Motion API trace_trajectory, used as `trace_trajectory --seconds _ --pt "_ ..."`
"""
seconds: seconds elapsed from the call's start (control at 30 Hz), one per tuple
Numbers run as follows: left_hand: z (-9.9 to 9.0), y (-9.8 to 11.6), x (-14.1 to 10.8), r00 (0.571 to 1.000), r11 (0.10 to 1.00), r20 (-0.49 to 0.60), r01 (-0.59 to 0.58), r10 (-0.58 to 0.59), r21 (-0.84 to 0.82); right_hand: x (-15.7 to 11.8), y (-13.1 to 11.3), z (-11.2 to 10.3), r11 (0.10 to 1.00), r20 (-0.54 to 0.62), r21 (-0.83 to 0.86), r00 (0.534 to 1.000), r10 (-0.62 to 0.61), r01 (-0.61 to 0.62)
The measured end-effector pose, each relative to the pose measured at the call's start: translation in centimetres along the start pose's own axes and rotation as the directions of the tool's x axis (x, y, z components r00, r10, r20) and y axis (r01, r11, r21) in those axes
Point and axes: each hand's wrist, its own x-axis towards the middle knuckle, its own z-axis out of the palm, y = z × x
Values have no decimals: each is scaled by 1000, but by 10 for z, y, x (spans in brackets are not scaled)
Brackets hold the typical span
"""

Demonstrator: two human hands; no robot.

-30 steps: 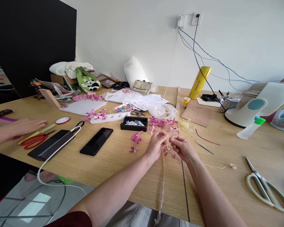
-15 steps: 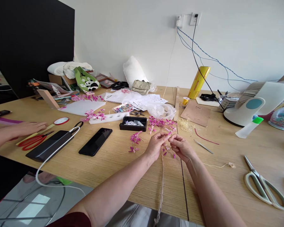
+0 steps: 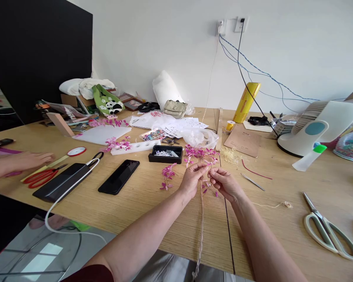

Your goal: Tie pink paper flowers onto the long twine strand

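My left hand (image 3: 193, 181) pinches the top of a flower spray just in front of the pink flowers (image 3: 201, 152). Close beside it on the right, my right hand (image 3: 223, 182) has thumb and forefinger pressed together on a thin stem. A pale twisted cord (image 3: 201, 223) hangs down from between the hands over the table's front edge. Small purple petals (image 3: 206, 190) show below the fingers. Another pink flower sprig (image 3: 167, 174) lies left of my left hand. The fingertips partly hide what they hold.
A black tray (image 3: 165, 154), a phone (image 3: 119, 177) and a black box (image 3: 61, 182) lie to the left. Another person's hand (image 3: 32, 160) rests at far left, near red scissors (image 3: 41, 178). To the right are tweezers (image 3: 253, 182), large scissors (image 3: 326, 231) and a fan (image 3: 306, 129).
My fingers have shifted slightly at the stem, with my right fingertips a little lower. The other person's hand at far left has moved slightly left.
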Motion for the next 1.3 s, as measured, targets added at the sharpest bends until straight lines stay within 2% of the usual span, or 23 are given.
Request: trace_trajectory --seconds 0.13,0.47,0.8,1.03,1.3 --pt "1 -1 -1 1000 1000 -16 27 -27 -16 1 1 0 1000 -38 27 999 -10 11" --pt "1 -5 -2 998 993 5 60 -60 -104 3 3 -3 993 -34 118 999 -17 21" --pt "3 -1 -4 999 999 12 35 -35 15 1 2 -2 991 19 131 1000 8 -10" --pt "-1 -1 0 999 1000 -33 25 -25 11 0 0 -1 996 53 86 998 -24 20" --pt "1 1 -2 998 999 -46 45 -46 -12 2 3 -4 995 -39 93 999 -35 38"
